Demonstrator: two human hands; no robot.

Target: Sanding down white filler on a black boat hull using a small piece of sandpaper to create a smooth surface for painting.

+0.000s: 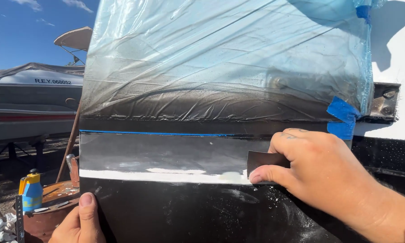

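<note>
My right hand (321,168) presses a small dark piece of sandpaper (262,159) against a black boat panel (166,207), right at the end of a white sanded stripe (162,176). My left hand (80,222) grips the panel's lower left edge, thumb on the black face. Above the stripe runs a thin line of blue tape (153,133). Clear plastic sheeting (220,58) covers the panel's upper part, and a blue tape patch (342,118) holds it at the right.
A white hull wall (398,81) with a metal bracket (384,102) stands at the right. At lower left a rusty drum (49,204) carries a blue and yellow bottle (31,192). Another covered boat (31,103) sits on stands at the far left.
</note>
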